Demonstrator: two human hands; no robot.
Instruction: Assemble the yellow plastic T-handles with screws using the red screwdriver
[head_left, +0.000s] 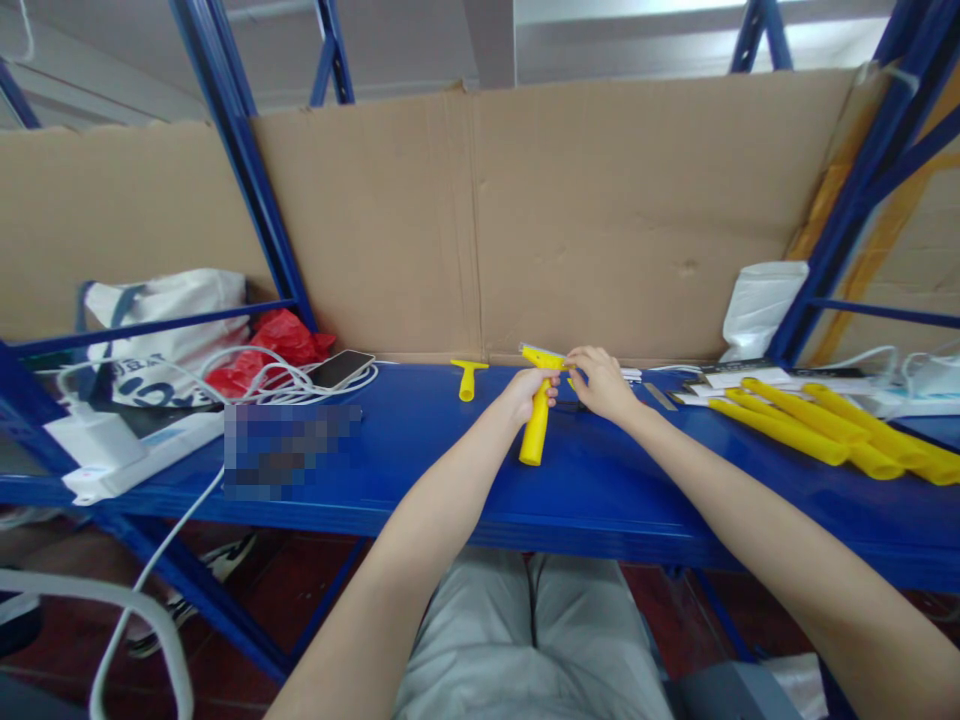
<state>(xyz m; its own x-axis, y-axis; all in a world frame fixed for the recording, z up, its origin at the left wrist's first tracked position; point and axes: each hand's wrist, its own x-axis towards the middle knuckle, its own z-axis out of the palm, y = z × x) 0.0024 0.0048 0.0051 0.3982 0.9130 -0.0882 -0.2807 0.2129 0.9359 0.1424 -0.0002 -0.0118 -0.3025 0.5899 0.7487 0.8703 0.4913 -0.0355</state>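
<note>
A yellow scraper (535, 435) with a T-shaped head and a thick tubular handle is held up over the blue bench. My left hand (529, 392) is closed around it just below the head, and the handle's end points down towards me. A pale strip runs along the top of the head. At the head's right end, my right hand (600, 385) pinches with thumb and fingertips; small details there are hidden by the fingers. A smaller yellow T-shaped scraper (467, 382) lies on the bench to the left, apart from both hands.
Several yellow tubes (802, 425) lie at the right, near a flat metal strip (660, 397) and papers. A white plastic bag (763, 305) stands behind. Leftward are a phone (343, 369), white cables, a red bag (281, 340), a tote bag (169, 325) and a power strip (161, 450).
</note>
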